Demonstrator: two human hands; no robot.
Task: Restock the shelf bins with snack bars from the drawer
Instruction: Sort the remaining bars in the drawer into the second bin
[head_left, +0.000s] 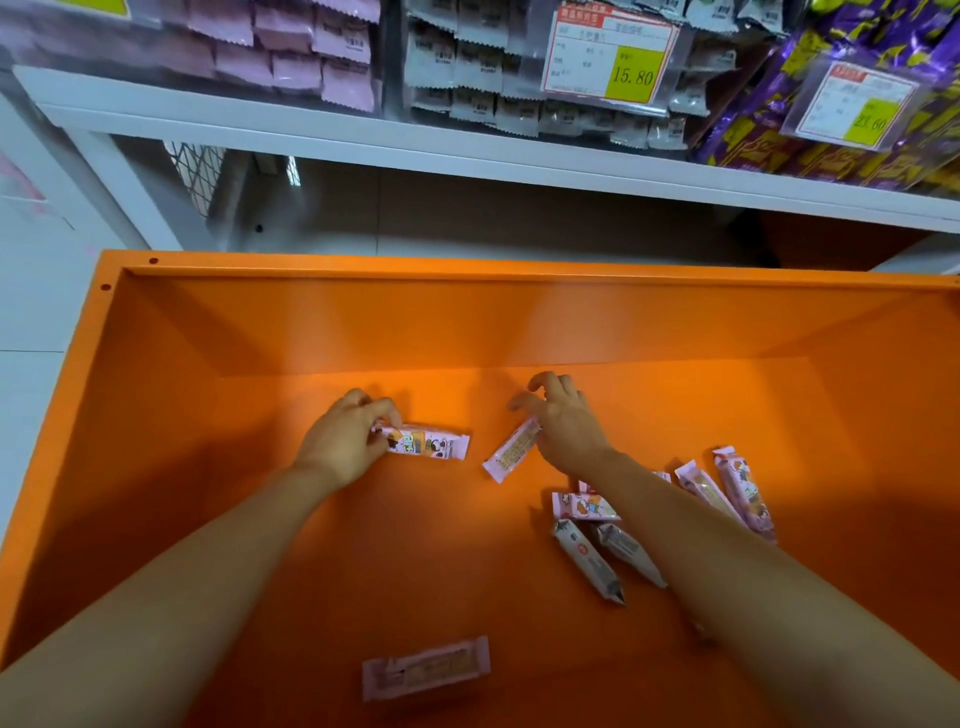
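One snack bar sits pinched in the left hand; a second bar ends under the curled right hand.

The orange drawer is open. Mid-drawer lies a pink cartoon bar, its left end pinched by the left hand. A pale bar slants beside it. Several pink and grey bars are heaped toward the drawer's right, and one blurred bar lies near its front.

I see bright light from above glaring on the glossy orange metal drawer; edges bow, nearest pink wrapper blurs.
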